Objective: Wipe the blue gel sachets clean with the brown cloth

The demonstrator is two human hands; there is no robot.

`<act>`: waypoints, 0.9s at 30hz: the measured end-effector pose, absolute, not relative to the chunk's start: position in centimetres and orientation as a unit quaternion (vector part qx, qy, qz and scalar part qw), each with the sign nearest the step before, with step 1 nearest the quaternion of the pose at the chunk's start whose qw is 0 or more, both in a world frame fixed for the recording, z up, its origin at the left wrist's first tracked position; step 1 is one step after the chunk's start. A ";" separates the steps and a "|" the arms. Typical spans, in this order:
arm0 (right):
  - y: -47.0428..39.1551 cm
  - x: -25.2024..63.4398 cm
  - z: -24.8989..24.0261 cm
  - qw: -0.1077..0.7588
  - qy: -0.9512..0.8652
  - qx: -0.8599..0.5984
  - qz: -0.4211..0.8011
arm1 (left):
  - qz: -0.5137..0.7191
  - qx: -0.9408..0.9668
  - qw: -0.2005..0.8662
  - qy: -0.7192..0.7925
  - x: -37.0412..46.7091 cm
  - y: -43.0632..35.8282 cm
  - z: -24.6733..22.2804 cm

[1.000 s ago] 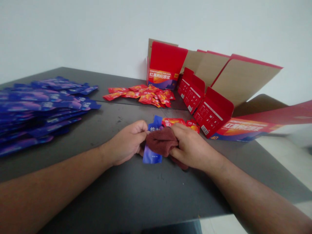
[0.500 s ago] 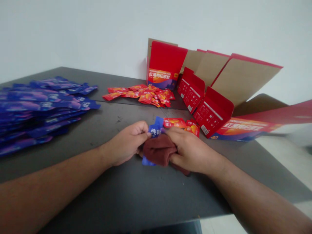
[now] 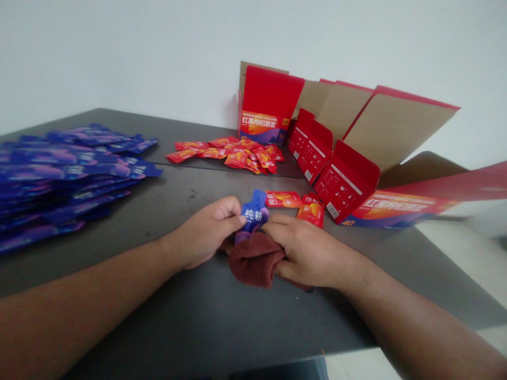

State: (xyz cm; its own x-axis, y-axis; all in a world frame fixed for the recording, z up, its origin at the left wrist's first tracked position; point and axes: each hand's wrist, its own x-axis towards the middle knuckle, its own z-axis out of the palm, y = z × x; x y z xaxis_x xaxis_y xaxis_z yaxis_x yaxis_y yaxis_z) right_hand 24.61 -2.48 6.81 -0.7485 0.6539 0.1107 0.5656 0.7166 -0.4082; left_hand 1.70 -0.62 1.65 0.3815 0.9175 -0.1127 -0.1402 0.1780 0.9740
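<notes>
Between my hands is a blue sachet (image 3: 253, 212) with white lettering, its upper part showing. My left hand (image 3: 212, 232) is closed, pinching the sachet's left edge between thumb and fingers. A brown cloth (image 3: 255, 261) is bunched in my right hand (image 3: 307, 248), which is closed around it and lies against the sachet's lower part. The cloth covers the sachet's bottom end. Just beyond my right hand, two red sachets lie on the table, one flat sachet (image 3: 284, 199) and another sachet (image 3: 311, 210) by the cartons.
A large heap of blue sachets (image 3: 75, 174) lies at the left. Several red sachets (image 3: 237, 153) form a loose pile at the back of the dark table (image 3: 190, 327). Open red cartons stand at the right, including a front carton (image 3: 348, 184) and a back carton (image 3: 263, 111).
My right hand has drawn the brown cloth slightly down toward me along the blue sachet, baring more of its printed face. My left hand stays in place, still pinching the sachet.
</notes>
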 end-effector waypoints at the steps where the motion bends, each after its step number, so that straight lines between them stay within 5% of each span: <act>1: -2.5 24.6 6.8 0.122 -0.918 -0.334 0.178 | 0.400 0.499 0.665 0.387 1.7 -0.6 1.6; 8: -1.8 24.9 6.4 0.206 -0.871 -0.438 0.086 | 0.383 0.478 0.683 0.398 2.0 -0.6 2.0; 14: -2.3 24.7 6.7 0.130 -0.916 -0.340 0.166 | 0.397 0.503 0.663 0.387 1.7 -0.6 1.7; 21: -1.7 24.9 6.3 0.217 -0.863 -0.448 0.093 | 0.374 0.488 0.680 0.399 2.0 -0.6 2.0; 27: -2.1 24.7 6.5 0.153 -0.903 -0.373 0.146 | 0.385 0.503 0.663 0.399 1.8 -0.7 1.9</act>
